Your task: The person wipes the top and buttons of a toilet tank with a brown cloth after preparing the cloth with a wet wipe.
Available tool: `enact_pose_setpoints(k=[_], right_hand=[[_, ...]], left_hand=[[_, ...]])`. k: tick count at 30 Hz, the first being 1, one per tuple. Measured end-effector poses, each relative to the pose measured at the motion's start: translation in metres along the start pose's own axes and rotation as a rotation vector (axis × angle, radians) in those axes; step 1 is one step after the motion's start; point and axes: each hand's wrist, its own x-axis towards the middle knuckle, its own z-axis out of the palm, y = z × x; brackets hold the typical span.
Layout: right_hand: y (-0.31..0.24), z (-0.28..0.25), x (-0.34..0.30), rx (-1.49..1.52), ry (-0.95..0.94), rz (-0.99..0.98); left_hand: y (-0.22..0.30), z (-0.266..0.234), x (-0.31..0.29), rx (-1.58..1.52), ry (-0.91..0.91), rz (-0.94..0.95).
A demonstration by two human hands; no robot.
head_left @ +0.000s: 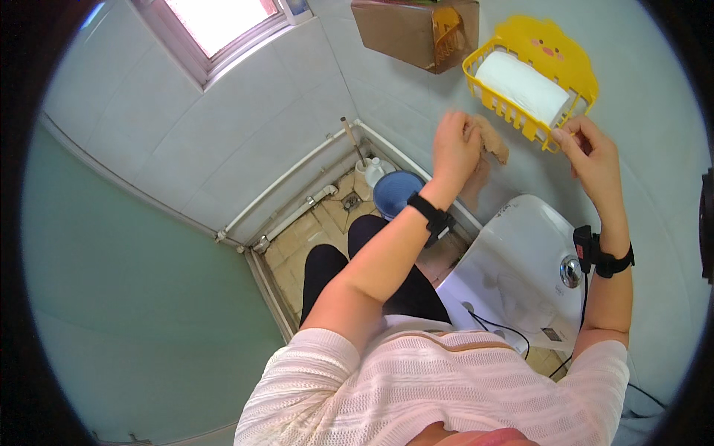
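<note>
A yellow wall basket (569, 56) with a chick face on its back plate hangs on the tiled wall at the upper right. Inside it lies a white paper roll (522, 85). My right hand (593, 157) pinches the basket's lower right front corner between thumb and fingers. To the left and a little lower, my left hand (455, 149) is closed around a crumpled brown cloth (494, 143), which sticks out to its right, close to the wall below the basket. The fingers of my left hand are partly blurred.
A shiny brown box (398, 33) is on the wall left of the basket. Below my hands stands a white toilet tank (513, 260). A blue basin (394, 192), white bottle (374, 172) and white pipes (286, 182) are in the floor corner. Frosted glass (126, 297) borders the left.
</note>
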Motion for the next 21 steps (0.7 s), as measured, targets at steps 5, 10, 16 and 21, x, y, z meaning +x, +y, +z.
enact_pose_setpoints(k=[5,10,16,21], right_hand=[[0.0,0.002,-0.001,0.043,-0.009,0.044],[0.002,0.0,-0.002,0.022,0.0,0.035],[-0.001,0.003,-0.002,0.024,-0.004,0.007],[0.002,0.002,-0.003,0.0,0.024,-0.022]], left_hand=[[-0.008,-0.013,0.036,-0.348,0.211,-0.127],[0.019,-0.011,0.054,-0.718,-0.016,-0.305],[-0.001,-0.005,0.05,-0.752,-0.116,-0.225],[-0.001,-0.012,0.054,-0.523,-0.143,-0.218]])
